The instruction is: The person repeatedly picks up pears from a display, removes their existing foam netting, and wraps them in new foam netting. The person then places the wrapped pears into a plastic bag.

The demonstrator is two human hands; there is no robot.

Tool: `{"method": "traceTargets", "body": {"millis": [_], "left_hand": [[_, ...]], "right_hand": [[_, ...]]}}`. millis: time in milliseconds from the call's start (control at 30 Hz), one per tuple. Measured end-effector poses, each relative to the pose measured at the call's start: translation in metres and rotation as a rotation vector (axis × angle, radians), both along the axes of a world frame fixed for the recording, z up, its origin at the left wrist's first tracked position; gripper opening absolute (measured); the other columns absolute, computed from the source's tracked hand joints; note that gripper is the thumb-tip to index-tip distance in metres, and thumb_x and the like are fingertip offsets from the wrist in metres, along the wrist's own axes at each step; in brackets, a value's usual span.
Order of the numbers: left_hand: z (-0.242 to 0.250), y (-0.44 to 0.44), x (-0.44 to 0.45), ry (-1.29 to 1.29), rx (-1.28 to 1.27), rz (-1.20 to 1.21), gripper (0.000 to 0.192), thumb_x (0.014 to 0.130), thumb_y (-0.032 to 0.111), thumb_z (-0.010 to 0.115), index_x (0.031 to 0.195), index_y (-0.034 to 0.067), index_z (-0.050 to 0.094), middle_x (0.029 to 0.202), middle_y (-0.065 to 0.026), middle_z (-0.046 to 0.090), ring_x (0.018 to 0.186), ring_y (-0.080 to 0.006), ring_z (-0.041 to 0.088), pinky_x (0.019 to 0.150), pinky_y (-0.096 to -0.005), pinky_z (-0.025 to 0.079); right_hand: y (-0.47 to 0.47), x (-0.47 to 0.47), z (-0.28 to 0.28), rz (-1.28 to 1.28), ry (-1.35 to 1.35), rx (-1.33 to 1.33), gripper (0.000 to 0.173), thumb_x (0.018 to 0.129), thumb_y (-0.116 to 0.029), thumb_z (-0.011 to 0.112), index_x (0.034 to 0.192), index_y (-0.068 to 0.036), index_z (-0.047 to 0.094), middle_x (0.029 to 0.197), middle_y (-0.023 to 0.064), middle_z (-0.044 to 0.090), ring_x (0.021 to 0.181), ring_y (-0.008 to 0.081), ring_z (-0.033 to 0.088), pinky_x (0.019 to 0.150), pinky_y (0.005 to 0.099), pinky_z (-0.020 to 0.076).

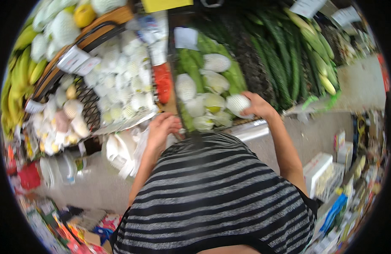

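Observation:
My right hand (262,107) grips a round fruit in a white foam net (238,104) at the near right of a display section. Beside it, several more net- or film-wrapped fruits (214,103) lie on long light green vegetables (190,62). My left hand (162,127) is at the stall's front edge, left of that section, with its fingers slightly bent. I see nothing held in it. Just beyond it is a bin of small wrapped fruits (128,79). The netting hides most of the gripped fruit's skin.
Dark green cucumbers (281,60) and pale green long vegetables (317,47) lie to the right. Bananas (19,82) and a basket with a wooden rim (103,20) stand at the left. White plastic bags (120,152) hang below the front edge. A white box (319,171) is at the lower right.

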State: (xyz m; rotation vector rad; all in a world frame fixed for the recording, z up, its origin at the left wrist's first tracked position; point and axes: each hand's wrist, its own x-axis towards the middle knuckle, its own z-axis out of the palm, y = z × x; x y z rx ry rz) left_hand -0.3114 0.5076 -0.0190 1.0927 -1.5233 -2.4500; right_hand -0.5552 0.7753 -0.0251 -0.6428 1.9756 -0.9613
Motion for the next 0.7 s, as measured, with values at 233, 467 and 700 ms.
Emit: {"method": "traceTargets", "body": {"millis": [233,467,700], "left_hand": [[-0.017,-0.014,0.003,-0.045,-0.027,0.064,0.039,0.086,0.017,0.056,0.113,-0.009,0.049,0.09,-0.0141,0.062,0.073,-0.0179,0.061,0.062,-0.0266,0.049],[-0.027,-0.043,0.006,-0.037,-0.093,0.175,0.023,0.088,0.017,0.055,0.1,-0.002,0.054,0.083,-0.0111,0.063,0.068,-0.0174,0.062,0.06,-0.0259,0.05],[-0.032,-0.091,-0.002,-0.045,-0.101,0.325,0.022,0.085,0.017,0.056,0.097,-0.002,0.056,0.08,-0.0096,0.061,0.066,-0.0167,0.06,0.058,-0.0269,0.048]], "right_hand": [[0.005,0.002,-0.027,0.134,0.139,0.193,0.073,0.048,-0.014,0.081,0.111,0.003,0.049,0.095,0.0174,0.061,0.088,0.0269,0.06,0.081,0.033,0.0464],[0.004,0.008,-0.026,0.19,0.166,0.441,0.076,0.051,-0.019,0.081,0.114,0.006,0.047,0.101,0.0229,0.061,0.096,0.0316,0.059,0.084,0.035,0.0456],[-0.016,0.006,-0.03,0.408,0.292,0.602,0.074,0.058,-0.029,0.079,0.112,0.008,0.044,0.1,0.0275,0.06,0.096,0.0367,0.059,0.084,0.0388,0.0467]]}}
